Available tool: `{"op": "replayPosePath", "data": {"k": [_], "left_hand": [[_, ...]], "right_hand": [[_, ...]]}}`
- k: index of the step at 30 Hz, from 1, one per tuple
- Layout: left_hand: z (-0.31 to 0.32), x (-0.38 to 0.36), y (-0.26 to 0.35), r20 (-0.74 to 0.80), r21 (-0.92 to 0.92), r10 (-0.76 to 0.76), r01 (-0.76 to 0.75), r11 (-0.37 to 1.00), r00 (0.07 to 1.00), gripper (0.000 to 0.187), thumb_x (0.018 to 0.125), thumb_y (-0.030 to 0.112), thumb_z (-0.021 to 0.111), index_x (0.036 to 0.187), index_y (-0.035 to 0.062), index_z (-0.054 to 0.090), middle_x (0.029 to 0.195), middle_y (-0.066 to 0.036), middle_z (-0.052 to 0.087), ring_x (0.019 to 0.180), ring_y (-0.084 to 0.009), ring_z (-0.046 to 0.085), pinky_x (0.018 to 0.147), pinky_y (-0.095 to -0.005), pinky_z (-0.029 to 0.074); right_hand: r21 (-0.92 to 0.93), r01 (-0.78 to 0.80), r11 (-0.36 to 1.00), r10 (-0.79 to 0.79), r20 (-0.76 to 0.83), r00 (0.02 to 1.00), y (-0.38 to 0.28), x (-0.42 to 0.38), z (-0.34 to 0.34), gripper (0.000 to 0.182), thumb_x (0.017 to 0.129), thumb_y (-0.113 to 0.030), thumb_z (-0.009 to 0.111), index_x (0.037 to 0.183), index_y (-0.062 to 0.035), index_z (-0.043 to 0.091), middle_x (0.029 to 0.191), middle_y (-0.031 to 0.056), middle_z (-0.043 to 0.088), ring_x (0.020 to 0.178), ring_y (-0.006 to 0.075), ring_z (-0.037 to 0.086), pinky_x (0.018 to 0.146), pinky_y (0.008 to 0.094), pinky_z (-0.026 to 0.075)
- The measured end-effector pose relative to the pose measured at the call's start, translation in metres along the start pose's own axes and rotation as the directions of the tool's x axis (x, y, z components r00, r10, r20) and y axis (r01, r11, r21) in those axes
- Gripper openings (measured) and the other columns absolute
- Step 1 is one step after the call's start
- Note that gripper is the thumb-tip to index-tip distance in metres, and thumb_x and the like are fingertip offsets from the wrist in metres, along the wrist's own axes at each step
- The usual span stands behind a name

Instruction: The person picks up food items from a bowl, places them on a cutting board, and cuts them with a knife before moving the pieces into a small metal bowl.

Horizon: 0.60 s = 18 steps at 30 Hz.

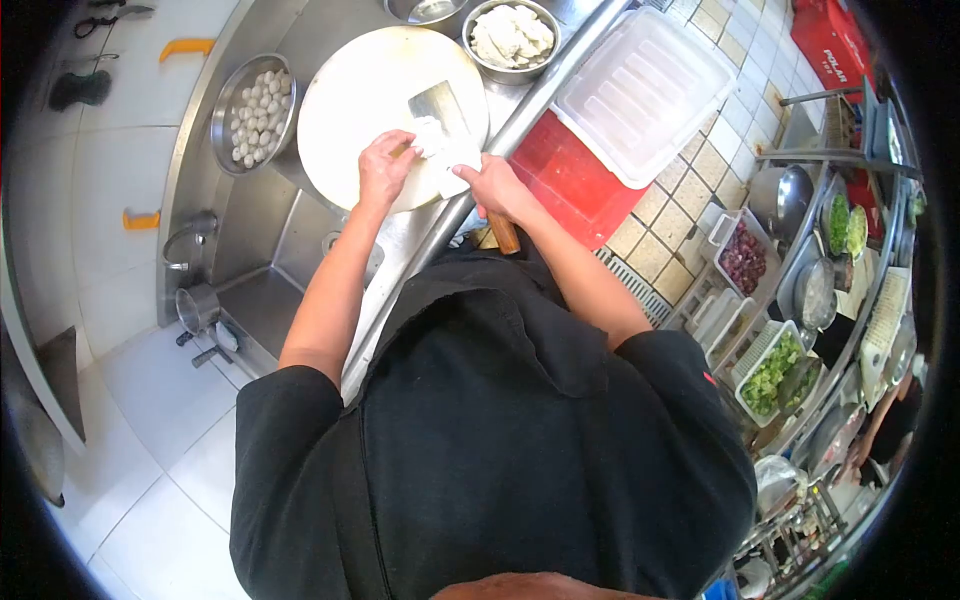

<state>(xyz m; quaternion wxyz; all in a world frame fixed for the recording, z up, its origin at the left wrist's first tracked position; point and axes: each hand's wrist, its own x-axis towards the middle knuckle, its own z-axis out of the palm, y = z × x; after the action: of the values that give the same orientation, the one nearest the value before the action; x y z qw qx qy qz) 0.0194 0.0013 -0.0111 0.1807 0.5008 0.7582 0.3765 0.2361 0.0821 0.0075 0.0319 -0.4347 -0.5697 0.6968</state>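
Observation:
A round white cutting board [345, 110] lies on the steel counter. My right hand [492, 188] is closed around a cleaver; its wooden handle [504, 236] points towards my body and its wide blade [440, 104] lies over the board's right part. White food [430, 136] sits against the blade, and the fingers of my left hand [386, 168] are pinched on its near left edge. Left of the board is a steel bowl [217, 127] with several white balls [262, 115]. Beyond the board's far right edge stands a bowl [513, 75] of pale chunks [510, 38].
A steel sink [262, 310] is at the left. A clear lidded container [645, 90] and a red one [575, 180] stand on the right. Farther right, a rack holds chopped greens [775, 370] and purple pieces [743, 258]. Another person's arm [885, 425] shows at the far right.

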Motion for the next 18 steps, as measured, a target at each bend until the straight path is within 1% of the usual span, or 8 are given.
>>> {"op": "replayPosePath", "data": {"k": [2,3,6,9,12,15,16,18], "left_hand": [[0.003,-0.004,0.003,-0.035,0.009,-0.099,0.1,0.995,0.994,0.025,0.079,0.017,0.079,0.1,0.002,0.076,0.106,-0.011,0.075,0.1,-0.0264,0.071,0.092,-0.0352,0.054],[0.002,-0.004,0.005,-0.051,0.013,-0.148,0.149,0.989,0.988,0.026,0.079,0.017,0.079,0.099,0.0023,0.077,0.106,-0.011,0.075,0.1,-0.026,0.071,0.092,-0.0349,0.055],[-0.002,-0.002,0.006,-0.007,0.091,-0.117,0.117,0.989,0.993,0.026,0.079,0.019,0.08,0.099,0.0031,0.078,0.106,-0.012,0.075,0.1,-0.026,0.072,0.091,-0.0348,0.055],[-0.008,0.001,-0.002,0.05,0.109,-0.024,0.018,0.994,0.998,0.025,0.082,0.021,0.078,0.099,0.0032,0.077,0.105,-0.013,0.075,0.102,-0.0268,0.071,0.093,-0.0352,0.054],[-0.005,-0.001,0.001,0.03,0.135,-0.028,0.024,0.991,0.999,0.026,0.083,0.024,0.076,0.098,0.0027,0.076,0.105,-0.013,0.075,0.101,-0.0284,0.071,0.092,-0.036,0.054],[-0.002,-0.002,-0.003,-0.006,0.225,0.044,-0.041,0.974,0.999,0.023,0.079,0.017,0.078,0.096,0.0019,0.077,0.103,-0.013,0.075,0.097,-0.0281,0.072,0.088,-0.0362,0.056],[0.001,0.001,-0.006,-0.026,0.198,0.038,-0.033,0.98,0.999,0.023,0.078,0.018,0.078,0.095,0.0021,0.077,0.103,-0.013,0.075,0.097,-0.0286,0.072,0.088,-0.0366,0.056],[0.005,-0.006,-0.009,-0.072,0.131,0.028,-0.019,0.991,0.997,0.024,0.078,0.019,0.078,0.094,0.0024,0.077,0.102,-0.013,0.075,0.096,-0.0295,0.071,0.088,-0.0373,0.056]], "right_hand": [[-0.017,-0.012,1.0,0.013,0.062,0.998,0.014,-0.007,-0.008,0.042,0.099,-0.032,0.062,0.11,0.009,0.064,0.068,0.0122,0.064,0.046,0.0201,0.062,0.046,0.0365,0.051],[-0.006,0.023,1.0,-0.022,0.077,0.997,0.019,-0.015,-0.012,0.043,0.098,-0.032,0.062,0.11,0.0092,0.064,0.066,0.0113,0.062,0.046,0.0203,0.062,0.046,0.0362,0.051],[-0.041,-0.026,0.999,0.029,0.071,0.997,0.02,-0.014,-0.017,0.043,0.098,-0.031,0.062,0.11,0.0097,0.065,0.063,0.0106,0.061,0.045,0.0205,0.062,0.046,0.0364,0.051],[-0.055,0.023,0.998,-0.018,0.091,0.996,0.01,-0.007,-0.016,0.044,0.099,-0.032,0.061,0.111,0.01,0.065,0.063,0.0102,0.061,0.045,0.0204,0.062,0.045,0.0364,0.05],[-0.04,-0.016,0.999,0.017,0.028,0.999,0.001,0.009,-0.003,0.043,0.099,-0.033,0.062,0.112,0.0088,0.065,0.064,0.0113,0.062,0.045,0.021,0.063,0.045,0.037,0.051],[-0.008,-0.042,0.999,0.042,0.019,0.999,-0.002,0.011,0.004,0.042,0.099,-0.032,0.065,0.109,0.0093,0.063,0.054,0.0067,0.054,0.039,0.0178,0.056,0.041,0.0364,0.046],[0.036,0.011,0.999,-0.011,0.001,1.0,0.005,0.01,0.007,0.042,0.099,-0.03,0.066,0.113,0.0093,0.062,0.054,0.0077,0.055,0.04,0.018,0.057,0.043,0.0366,0.048],[-0.123,0.045,0.991,-0.044,0.017,0.999,0.01,0.004,-0.001,0.042,0.1,-0.028,0.065,0.115,0.0103,0.061,0.055,0.0094,0.057,0.04,0.0187,0.058,0.044,0.0365,0.048]]}}
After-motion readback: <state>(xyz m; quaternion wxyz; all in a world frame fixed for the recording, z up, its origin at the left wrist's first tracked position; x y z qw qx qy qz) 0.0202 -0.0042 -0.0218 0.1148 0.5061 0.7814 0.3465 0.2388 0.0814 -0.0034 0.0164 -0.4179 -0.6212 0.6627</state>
